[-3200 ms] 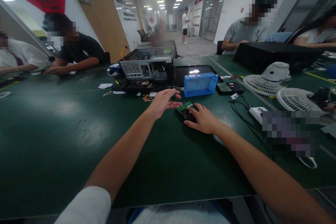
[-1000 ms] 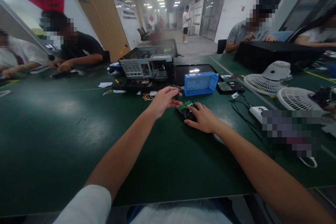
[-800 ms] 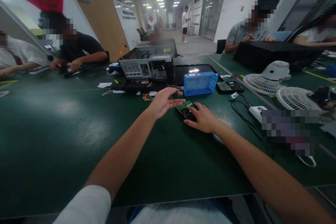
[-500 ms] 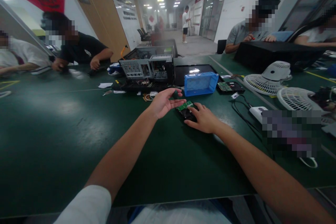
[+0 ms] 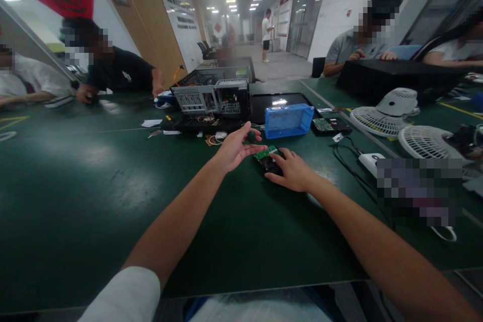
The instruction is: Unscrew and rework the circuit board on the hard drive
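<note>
Hard drive: a dark hard drive (image 5: 268, 162) with a green circuit board (image 5: 264, 151) on top lies on the green counter (image 5: 94, 186), straight ahead between both hands.
Right hand: the right hand (image 5: 292, 171) rests flat on the drive's near end; its grip is loose, fingers pressing down and not curled round it.
Left hand: the left hand (image 5: 236, 147) hovers just beside the board, half-open; a small dark item (image 5: 251, 136) shows by the thumb, and I cannot tell whether it is held.
Change: a second ago this hand was pinched; a co-worker's hand (image 5: 157, 83) has risen off the counter.
Blue bin: the blue bin (image 5: 289, 121) lies tipped just beyond, contents unseen.
Computer case: the open computer case (image 5: 213, 95) shows a metal cage and wires.
</note>
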The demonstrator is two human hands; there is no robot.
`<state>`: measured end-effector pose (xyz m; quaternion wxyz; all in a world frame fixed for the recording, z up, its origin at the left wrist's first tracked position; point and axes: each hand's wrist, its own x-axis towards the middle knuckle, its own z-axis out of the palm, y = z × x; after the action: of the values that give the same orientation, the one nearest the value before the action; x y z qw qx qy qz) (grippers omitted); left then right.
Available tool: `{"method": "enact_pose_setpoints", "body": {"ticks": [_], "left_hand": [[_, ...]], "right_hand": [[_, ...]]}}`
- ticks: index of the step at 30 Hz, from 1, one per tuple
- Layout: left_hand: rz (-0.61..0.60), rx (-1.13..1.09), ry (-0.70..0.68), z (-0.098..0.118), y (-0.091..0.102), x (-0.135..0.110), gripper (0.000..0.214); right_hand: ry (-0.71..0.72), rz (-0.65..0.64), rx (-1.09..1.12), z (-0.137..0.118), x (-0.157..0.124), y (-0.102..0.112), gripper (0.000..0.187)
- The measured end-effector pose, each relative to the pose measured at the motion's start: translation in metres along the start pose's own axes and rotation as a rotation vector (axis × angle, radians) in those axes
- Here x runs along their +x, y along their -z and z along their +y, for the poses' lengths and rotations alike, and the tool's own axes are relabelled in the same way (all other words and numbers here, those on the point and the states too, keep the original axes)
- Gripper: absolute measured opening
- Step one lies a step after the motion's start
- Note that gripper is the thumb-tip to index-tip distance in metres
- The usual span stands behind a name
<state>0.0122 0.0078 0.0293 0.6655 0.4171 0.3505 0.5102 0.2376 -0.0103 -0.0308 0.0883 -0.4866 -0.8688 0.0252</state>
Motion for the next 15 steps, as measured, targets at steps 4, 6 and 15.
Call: {"method": "enact_pose_setpoints", "body": {"ticks": [4,6,15], "left_hand": [[-0.03,0.017,-0.029,-0.0009,-0.0001,-0.0007,0.015],[-0.038,0.021,-0.038,-0.0017,0.0011,-0.0003,0.016],[-0.067,0.028,-0.019,-0.0029,0.0062,0.0016,0.023]], "right_hand": [[0.001,0.008,-0.006,0.0,0.0005,-0.0008,0.083],[0.003,0.006,-0.007,0.0001,0.0002,-0.0008,0.083],[0.008,0.011,-0.003,0.002,-0.0003,-0.0024,0.083]]}}
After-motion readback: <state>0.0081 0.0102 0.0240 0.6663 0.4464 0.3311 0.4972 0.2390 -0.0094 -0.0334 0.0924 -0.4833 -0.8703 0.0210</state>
